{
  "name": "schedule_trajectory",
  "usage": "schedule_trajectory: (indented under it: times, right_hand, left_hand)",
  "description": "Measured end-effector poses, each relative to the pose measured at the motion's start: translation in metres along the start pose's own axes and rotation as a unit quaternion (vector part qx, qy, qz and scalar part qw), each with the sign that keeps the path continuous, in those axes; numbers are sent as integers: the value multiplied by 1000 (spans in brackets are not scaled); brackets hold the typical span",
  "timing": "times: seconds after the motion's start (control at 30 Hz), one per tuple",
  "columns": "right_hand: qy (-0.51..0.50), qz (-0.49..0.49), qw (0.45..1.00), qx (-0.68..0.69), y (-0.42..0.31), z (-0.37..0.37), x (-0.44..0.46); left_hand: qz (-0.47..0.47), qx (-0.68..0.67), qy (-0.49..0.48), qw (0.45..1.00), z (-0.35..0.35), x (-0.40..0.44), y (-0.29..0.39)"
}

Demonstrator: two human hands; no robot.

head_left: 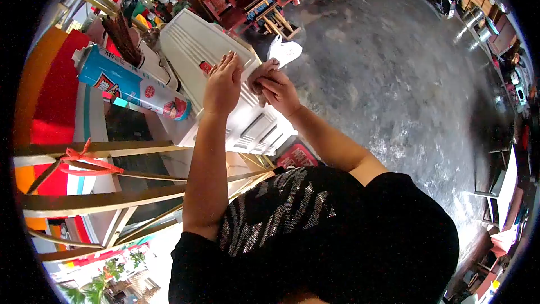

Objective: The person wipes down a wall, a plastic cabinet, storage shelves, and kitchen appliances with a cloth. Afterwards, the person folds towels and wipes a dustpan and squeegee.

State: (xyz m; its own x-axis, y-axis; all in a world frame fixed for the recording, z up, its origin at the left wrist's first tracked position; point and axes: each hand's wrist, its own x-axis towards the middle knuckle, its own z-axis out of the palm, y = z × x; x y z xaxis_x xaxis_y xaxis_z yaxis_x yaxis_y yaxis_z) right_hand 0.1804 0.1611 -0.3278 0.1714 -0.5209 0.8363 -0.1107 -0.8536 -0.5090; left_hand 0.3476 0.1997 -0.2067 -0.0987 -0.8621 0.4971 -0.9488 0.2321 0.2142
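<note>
My left hand (224,81) lies with fingers stretched out on the ribbed top of a white plastic drawer cabinet (188,36). Beside its fingers is a small red item (205,67), too small to make out. A crumpled grey-brown cloth (260,76) is gripped in my right hand (279,91) at the cabinet's right edge. Just past that cloth, a white plastic bag (286,50) shows at the cabinet's side. Left of my left hand is a blue cylindrical can (135,85) with printed labels.
A white container (152,63) with dark sticks stands behind the can. Metal rails (107,201) with a red tie (87,160) run along the left. Red chairs (230,0) and a wooden folding stool (275,19) stand farther off on the grey floor (382,79).
</note>
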Motion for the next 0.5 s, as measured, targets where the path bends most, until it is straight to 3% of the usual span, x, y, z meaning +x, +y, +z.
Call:
schedule_trajectory:
  times: [0.07, 0.13, 0.2, 0.27, 0.33, 0.5]
  right_hand:
    - [11, -34, 999, 22, 12, -7, -7]
    - [-67, 124, 984, 114, 51, 9, -50]
    - [-124, 174, 975, 63, 44, -10, -49]
    - [-46, 173, 979, 97, 43, -5, -36]
    - [31, 109, 991, 71, 27, -9, -2]
    - [-78, 147, 985, 45, 33, -10, -17]
  left_hand:
    - [-10, -21, -5, 1000, 1, 0, -1]
    - [-15, -34, -12, 999, 0, 1, -1]
    - [-22, -40, -21, 999, -2, 0, 1]
    - [-14, -28, -26, 999, -1, 2, -5]
    - [-17, -21, -32, 999, 0, 1, -3]
    - [-30, -4, -47, 998, -1, 2, -4]
